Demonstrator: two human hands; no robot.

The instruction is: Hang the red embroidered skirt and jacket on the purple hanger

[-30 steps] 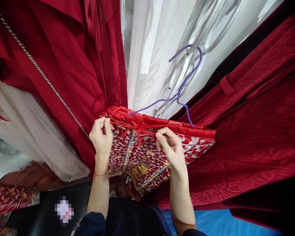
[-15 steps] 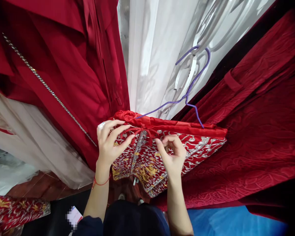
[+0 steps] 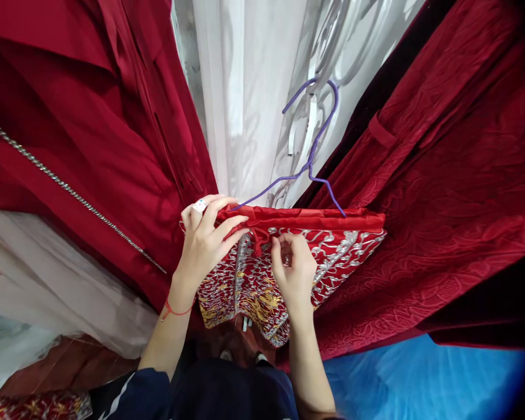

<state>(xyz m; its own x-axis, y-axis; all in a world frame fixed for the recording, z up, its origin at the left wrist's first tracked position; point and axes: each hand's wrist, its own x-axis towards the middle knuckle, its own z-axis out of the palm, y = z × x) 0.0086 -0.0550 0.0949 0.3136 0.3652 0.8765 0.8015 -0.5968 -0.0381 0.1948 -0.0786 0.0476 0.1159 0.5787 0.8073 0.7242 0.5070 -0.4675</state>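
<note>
A red skirt (image 3: 262, 291) with silver and gold embroidery hangs by its red satin waistband (image 3: 297, 219) from a purple hanger (image 3: 311, 160). A red cord tied in a small bow (image 3: 258, 238) sits at the front, below the band. My left hand (image 3: 207, 233) lies at the left end of the waistband, fingers spread over its edge, thumb near the bow. Just right of the bow, my right hand (image 3: 293, 262) is pinched, thumb against forefinger; whatever is between the fingertips is too small to make out.
Dark red garments hang at left (image 3: 91, 116) and right (image 3: 455, 192). A silver chain trim (image 3: 76, 195) crosses the left one. White curved metalwork (image 3: 332, 41) carries the hanger's hook. Blue fabric (image 3: 420, 379) lies low right, pale fabric (image 3: 61, 274) at left.
The view has shifted, so the hanger and skirt appear further left. My left hand has moved onto the waistband's end. The right thumb and forefinger have drawn together, and the bow shows more clearly.
</note>
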